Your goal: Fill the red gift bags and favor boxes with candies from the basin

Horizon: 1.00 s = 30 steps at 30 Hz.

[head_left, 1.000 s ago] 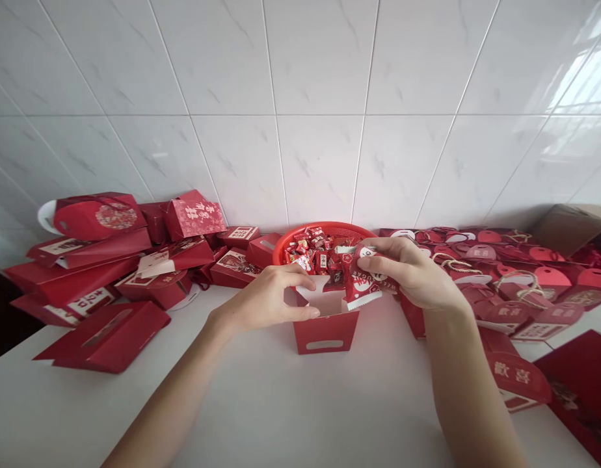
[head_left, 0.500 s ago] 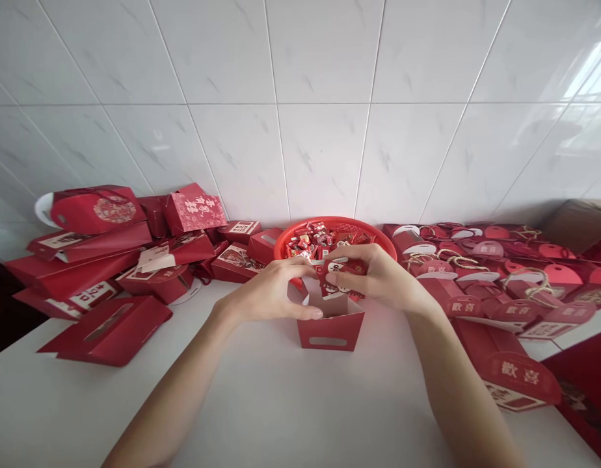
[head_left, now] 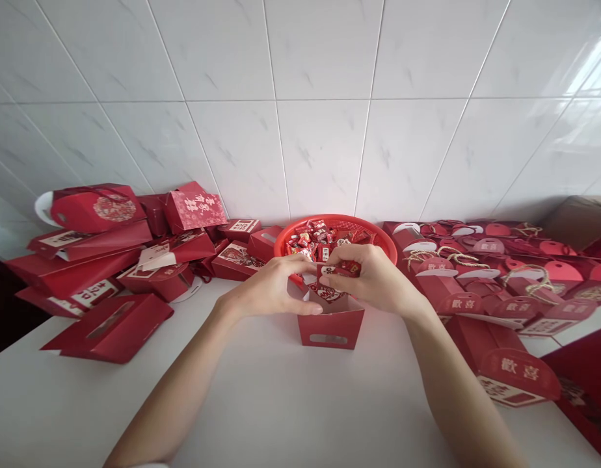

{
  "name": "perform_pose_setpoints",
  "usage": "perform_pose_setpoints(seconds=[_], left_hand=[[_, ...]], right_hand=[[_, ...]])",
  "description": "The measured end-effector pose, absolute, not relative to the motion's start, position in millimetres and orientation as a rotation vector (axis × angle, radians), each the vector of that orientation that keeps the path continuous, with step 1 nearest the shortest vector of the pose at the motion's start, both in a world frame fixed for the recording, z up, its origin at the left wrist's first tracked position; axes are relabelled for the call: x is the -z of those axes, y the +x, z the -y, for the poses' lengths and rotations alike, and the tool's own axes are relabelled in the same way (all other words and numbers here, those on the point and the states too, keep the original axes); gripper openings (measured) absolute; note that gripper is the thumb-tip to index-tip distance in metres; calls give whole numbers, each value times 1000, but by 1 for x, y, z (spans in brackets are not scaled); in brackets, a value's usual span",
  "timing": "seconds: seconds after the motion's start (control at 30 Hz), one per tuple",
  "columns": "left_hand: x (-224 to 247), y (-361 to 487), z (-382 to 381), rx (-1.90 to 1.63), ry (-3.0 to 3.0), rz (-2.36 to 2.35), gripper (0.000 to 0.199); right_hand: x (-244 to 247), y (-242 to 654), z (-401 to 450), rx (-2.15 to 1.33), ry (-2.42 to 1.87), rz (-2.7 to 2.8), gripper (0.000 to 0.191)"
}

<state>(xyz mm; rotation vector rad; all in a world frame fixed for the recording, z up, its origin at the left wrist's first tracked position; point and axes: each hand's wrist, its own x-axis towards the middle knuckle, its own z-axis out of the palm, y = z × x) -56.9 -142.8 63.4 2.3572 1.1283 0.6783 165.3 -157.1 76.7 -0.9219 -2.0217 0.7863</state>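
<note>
An upright red gift box with a slot in its front stands on the white table, its top gaping toward me. My left hand is closed on the box's left rim, the thumb lying along the front edge. Above the opening, my right hand pinches a red candy packet printed in white, part of it down inside the box. The right fingers cover some of the packet, and the box's bottom is hidden. Just behind stands a red plastic basket of wrapped candies.
Red boxes lie heaped on the left. On the right stand rows of closed red boxes, some with rope handles. A brown carton sits at the far right, against the tiled wall.
The red packet in my right hand has turned and moved lower into the box opening. My left hand keeps its place on the box rim.
</note>
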Motion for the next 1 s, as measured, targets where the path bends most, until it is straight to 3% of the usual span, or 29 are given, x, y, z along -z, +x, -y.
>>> perform_pose_setpoints(seconds=[0.13,0.3,0.43,0.73,1.0], left_hand=[[-64,-56,143,-660,2383,-1094,48],[-63,-57,143,-674,2362,-1120,56],[-63,-56,143,-654,2343,-1091,52],[-59,-55,140,-655,2268,-1055,51],[-60,-54,140,-661,2347,-990,36]], right_hand=[[-75,163,157,-673,-914,2049,10],[-75,159,157,-678,-928,2017,16],[-75,157,157,-630,-931,1985,22],[-79,157,160,-894,-790,1966,21],[-90,181,161,-780,-846,1792,18]])
